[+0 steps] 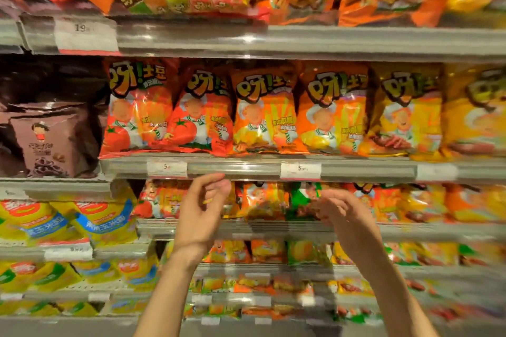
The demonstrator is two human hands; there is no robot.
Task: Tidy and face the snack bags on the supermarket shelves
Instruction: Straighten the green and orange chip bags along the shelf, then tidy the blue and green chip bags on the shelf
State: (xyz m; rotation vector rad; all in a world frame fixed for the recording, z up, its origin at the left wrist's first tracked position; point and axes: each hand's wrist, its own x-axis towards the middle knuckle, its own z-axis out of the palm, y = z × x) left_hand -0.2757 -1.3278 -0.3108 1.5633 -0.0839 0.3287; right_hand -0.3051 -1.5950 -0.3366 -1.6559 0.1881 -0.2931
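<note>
Both hands are raised in front of the shelves, apart from each other and holding nothing: the left hand (204,208) has its fingers loosely curled just below the shelf edge (246,168), and the right hand (342,210) hangs with relaxed fingers before a green snack bag (299,197) on the shelf beneath. On the shelf above them stands a row of upright snack bags: red tomato bags (139,109), orange bags (264,112) and yellow bags (408,112), with brown bags (52,139) at the far left.
</note>
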